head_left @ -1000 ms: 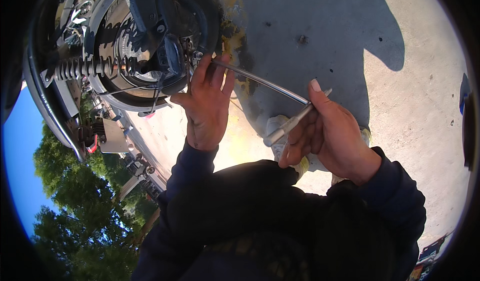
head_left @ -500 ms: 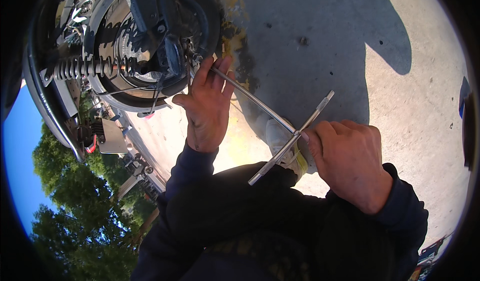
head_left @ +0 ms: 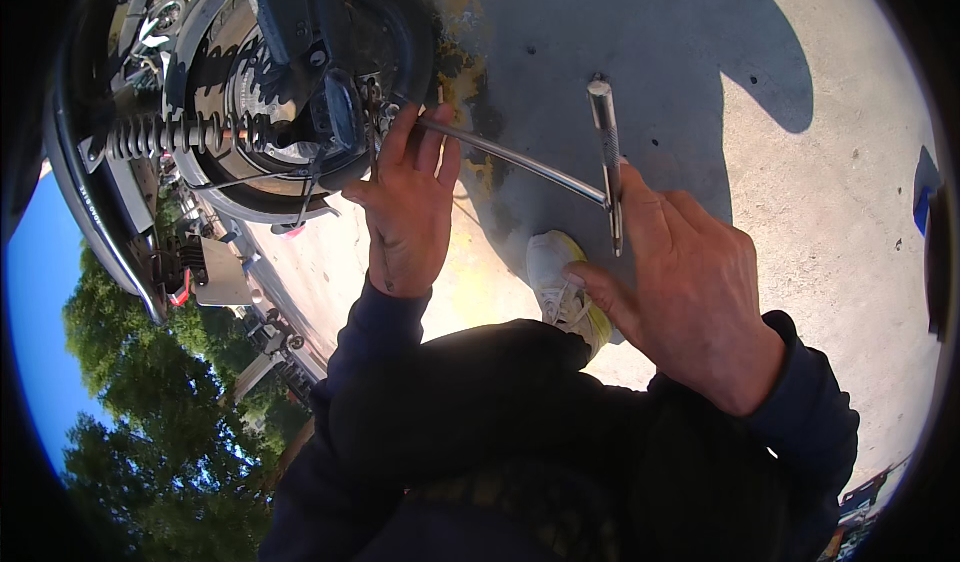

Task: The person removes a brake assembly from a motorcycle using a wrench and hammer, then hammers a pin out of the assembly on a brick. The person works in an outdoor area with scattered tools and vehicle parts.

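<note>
My left hand [head_left: 408, 212] steadies the T-handle wrench [head_left: 520, 162] shaft at the motorcycle wheel hub [head_left: 300, 82]; right hand [head_left: 695, 292], fingers loose, touches its crossbar. White shoe [head_left: 560, 287] below on concrete.

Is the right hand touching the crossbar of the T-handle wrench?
Touching. The head view shows the right hand with its fingers against the crossbar of the T-handle wrench.
</note>
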